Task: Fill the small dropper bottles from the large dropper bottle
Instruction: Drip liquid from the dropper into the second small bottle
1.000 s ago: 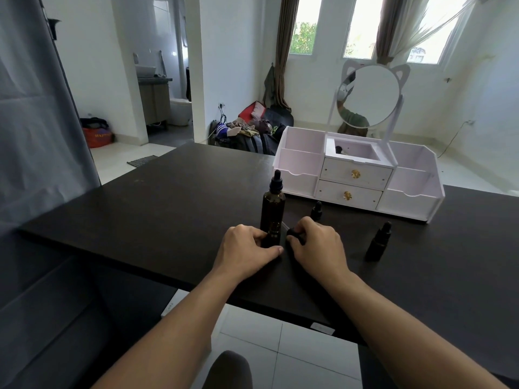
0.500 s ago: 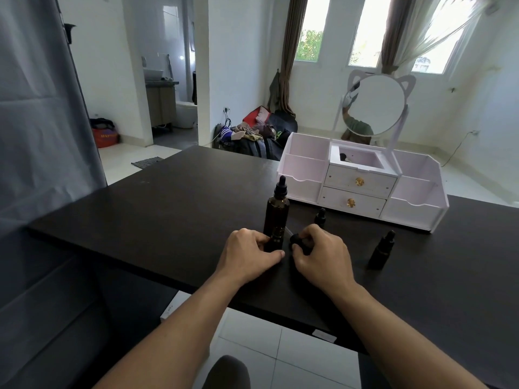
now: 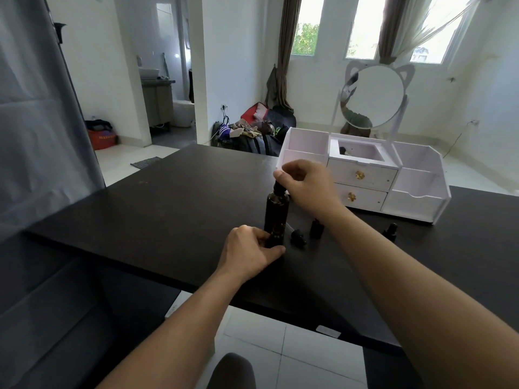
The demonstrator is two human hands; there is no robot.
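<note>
The large dropper bottle (image 3: pixel 277 211) stands upright on the dark table (image 3: pixel 168 209), near its middle. The right hand (image 3: pixel 306 186) pinches the bottle's cap from above. The left hand (image 3: pixel 248 255) grips a small open bottle (image 3: pixel 273 238) just in front of it. A loose dropper cap (image 3: pixel 298 238) lies to the right, two small capped bottles (image 3: pixel 316 228) beyond.

White walls and a white tiled floor (image 3: pixel 280 357) are enclosing the room. Daylight is entering through three windows (image 3: pixel 362 26) with brown curtains (image 3: pixel 286 51). A grey drape (image 3: pixel 36 122) is hanging left (creased), and clothes (image 3: pixel 252 130) are lying heaped beyond the dark tabletop (image 3: pixel 182 197).
</note>
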